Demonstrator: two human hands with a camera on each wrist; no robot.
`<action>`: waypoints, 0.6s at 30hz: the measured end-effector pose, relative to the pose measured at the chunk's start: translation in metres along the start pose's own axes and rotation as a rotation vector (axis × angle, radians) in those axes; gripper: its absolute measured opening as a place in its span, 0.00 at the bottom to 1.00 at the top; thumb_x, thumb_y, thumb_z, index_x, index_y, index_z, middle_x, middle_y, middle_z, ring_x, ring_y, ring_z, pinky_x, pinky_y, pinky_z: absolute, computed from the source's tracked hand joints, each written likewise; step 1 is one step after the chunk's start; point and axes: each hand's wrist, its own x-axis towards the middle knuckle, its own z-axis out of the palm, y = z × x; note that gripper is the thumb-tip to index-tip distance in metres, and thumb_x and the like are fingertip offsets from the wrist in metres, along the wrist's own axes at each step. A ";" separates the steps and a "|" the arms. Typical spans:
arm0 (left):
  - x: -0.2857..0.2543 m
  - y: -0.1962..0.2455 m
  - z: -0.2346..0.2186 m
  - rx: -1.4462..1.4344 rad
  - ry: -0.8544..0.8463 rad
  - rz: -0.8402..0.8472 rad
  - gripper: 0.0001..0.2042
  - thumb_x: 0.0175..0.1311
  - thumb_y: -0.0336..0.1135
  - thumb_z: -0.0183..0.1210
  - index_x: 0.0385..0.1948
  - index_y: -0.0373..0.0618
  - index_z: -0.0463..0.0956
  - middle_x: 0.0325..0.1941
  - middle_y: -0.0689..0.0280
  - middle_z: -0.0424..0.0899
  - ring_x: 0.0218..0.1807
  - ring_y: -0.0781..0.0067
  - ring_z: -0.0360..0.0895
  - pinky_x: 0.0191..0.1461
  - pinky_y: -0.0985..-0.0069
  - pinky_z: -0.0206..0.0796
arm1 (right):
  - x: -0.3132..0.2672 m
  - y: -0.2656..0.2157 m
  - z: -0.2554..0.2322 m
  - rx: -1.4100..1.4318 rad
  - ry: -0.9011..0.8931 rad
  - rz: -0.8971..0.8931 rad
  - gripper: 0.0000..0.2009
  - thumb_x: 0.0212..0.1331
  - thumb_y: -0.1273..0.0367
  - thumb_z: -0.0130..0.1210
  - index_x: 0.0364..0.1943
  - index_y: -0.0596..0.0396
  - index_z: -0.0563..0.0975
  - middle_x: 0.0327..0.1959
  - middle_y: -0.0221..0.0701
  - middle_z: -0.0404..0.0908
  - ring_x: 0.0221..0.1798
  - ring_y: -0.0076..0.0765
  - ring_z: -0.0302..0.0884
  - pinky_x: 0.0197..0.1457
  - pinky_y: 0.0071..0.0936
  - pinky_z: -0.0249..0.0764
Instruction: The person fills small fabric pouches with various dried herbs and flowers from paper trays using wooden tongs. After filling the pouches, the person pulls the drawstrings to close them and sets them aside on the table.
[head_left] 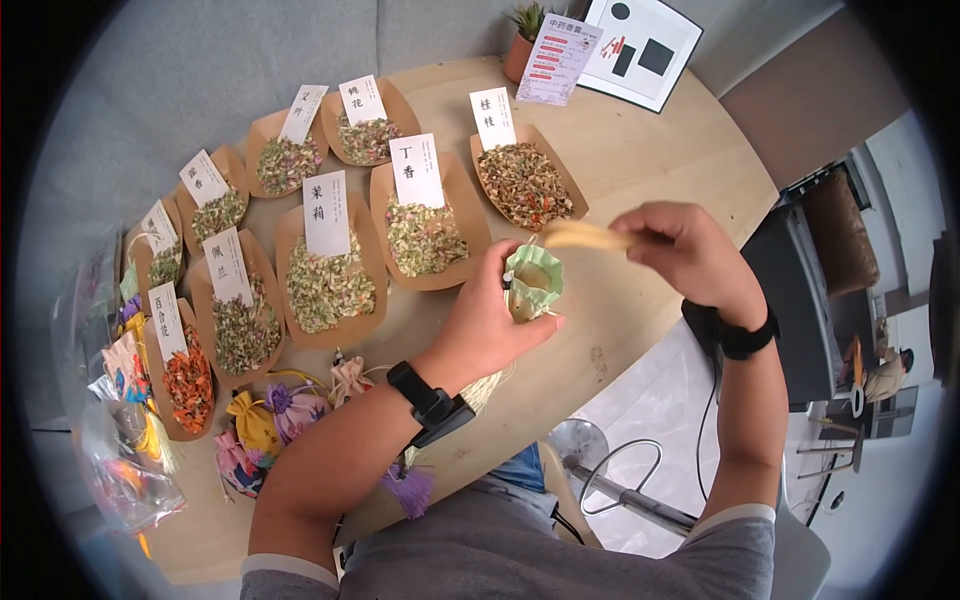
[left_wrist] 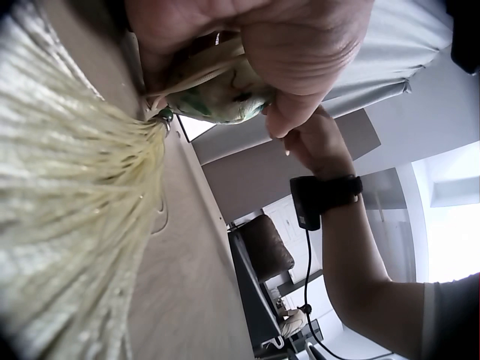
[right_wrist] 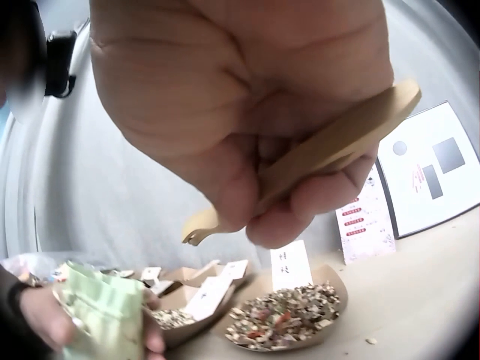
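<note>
Green pouch (head_left: pixel 535 283): held above the worktop (head_left: pixel 700 175), inward from its right edge, mouth open and facing up. Your left hand (head_left: pixel 490 325) grips it round the side, thumb near the mouth. The pale tassel (left_wrist: pixel 90 195) hangs below.

Your right hand (head_left: pixel 690 250) pinches the wooden scoop (head_left: pixel 590 236) between thumb and curled fingers. Its far end is blurred beside the pouch's mouth; can't tell whether they touch. What lies inside the pouch is too dim to name.

Beyond both: the paper tray (head_left: pixel 528 136) of mixed dried bits, a white card (head_left: pixel 492 118) standing at its far end.

Handling, my judgement: pouch light, soft, thin-walled, more apt to crumple than break. Take it round the belly, just under the gathered neck; squeeze lightly or the mouth may pinch shut. Keep fingers off the cords and tassel, which could snag.

Scoop looks stiff, light, rather smooth; may twist in a loose pinch. Best held partway along the handle, forefinger steadying it.
</note>
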 end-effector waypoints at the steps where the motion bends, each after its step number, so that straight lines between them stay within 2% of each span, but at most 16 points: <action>1: 0.000 0.000 0.001 -0.006 0.006 0.005 0.40 0.53 0.36 0.75 0.64 0.37 0.58 0.56 0.58 0.75 0.57 0.70 0.75 0.62 0.69 0.69 | -0.004 0.001 -0.002 0.006 -0.072 0.063 0.13 0.56 0.79 0.60 0.46 0.63 0.82 0.34 0.39 0.85 0.35 0.31 0.80 0.42 0.28 0.76; 4: 0.000 0.004 0.000 -0.006 -0.007 0.001 0.40 0.53 0.36 0.75 0.64 0.37 0.58 0.57 0.58 0.75 0.58 0.70 0.74 0.62 0.69 0.69 | 0.005 0.011 0.000 -0.086 0.042 0.026 0.13 0.56 0.79 0.61 0.47 0.63 0.82 0.34 0.41 0.85 0.34 0.33 0.80 0.42 0.29 0.76; 5: 0.000 0.005 0.000 -0.006 -0.008 0.003 0.40 0.53 0.36 0.75 0.64 0.37 0.58 0.57 0.58 0.75 0.58 0.70 0.74 0.62 0.69 0.69 | 0.014 0.016 0.001 -0.169 0.099 0.038 0.13 0.56 0.78 0.59 0.47 0.64 0.82 0.37 0.45 0.85 0.37 0.42 0.82 0.45 0.33 0.77; 8: 0.000 0.004 -0.001 -0.016 -0.017 -0.018 0.40 0.53 0.36 0.75 0.65 0.38 0.58 0.57 0.58 0.74 0.58 0.70 0.74 0.63 0.69 0.68 | 0.042 0.048 0.009 -0.336 0.212 0.013 0.15 0.57 0.78 0.58 0.49 0.65 0.82 0.41 0.46 0.85 0.41 0.43 0.83 0.49 0.33 0.76; 9: 0.001 0.002 -0.001 -0.034 -0.021 -0.022 0.40 0.53 0.36 0.75 0.65 0.38 0.58 0.57 0.58 0.74 0.58 0.70 0.74 0.63 0.69 0.69 | 0.050 0.054 0.013 -0.345 0.220 0.042 0.15 0.58 0.77 0.57 0.50 0.64 0.82 0.43 0.47 0.85 0.43 0.50 0.83 0.50 0.37 0.77; 13: 0.001 0.000 -0.001 -0.028 -0.014 -0.022 0.40 0.53 0.36 0.75 0.65 0.38 0.58 0.57 0.58 0.74 0.58 0.70 0.74 0.62 0.69 0.69 | 0.071 0.066 0.024 -0.385 0.212 0.019 0.15 0.58 0.78 0.56 0.50 0.64 0.82 0.42 0.48 0.85 0.44 0.51 0.83 0.51 0.38 0.76; 15: 0.001 0.002 -0.001 -0.012 -0.011 -0.020 0.40 0.53 0.36 0.75 0.65 0.38 0.58 0.57 0.58 0.74 0.58 0.69 0.75 0.63 0.69 0.69 | 0.074 0.062 0.028 -0.417 0.144 0.102 0.14 0.58 0.78 0.55 0.48 0.62 0.82 0.41 0.47 0.85 0.44 0.53 0.82 0.51 0.40 0.76; 18: 0.000 0.003 -0.001 0.011 -0.005 -0.014 0.41 0.53 0.36 0.75 0.65 0.38 0.58 0.58 0.57 0.75 0.58 0.69 0.75 0.63 0.68 0.69 | 0.077 0.068 0.032 -0.440 0.163 0.092 0.13 0.57 0.78 0.56 0.46 0.62 0.82 0.40 0.47 0.85 0.44 0.53 0.82 0.50 0.40 0.76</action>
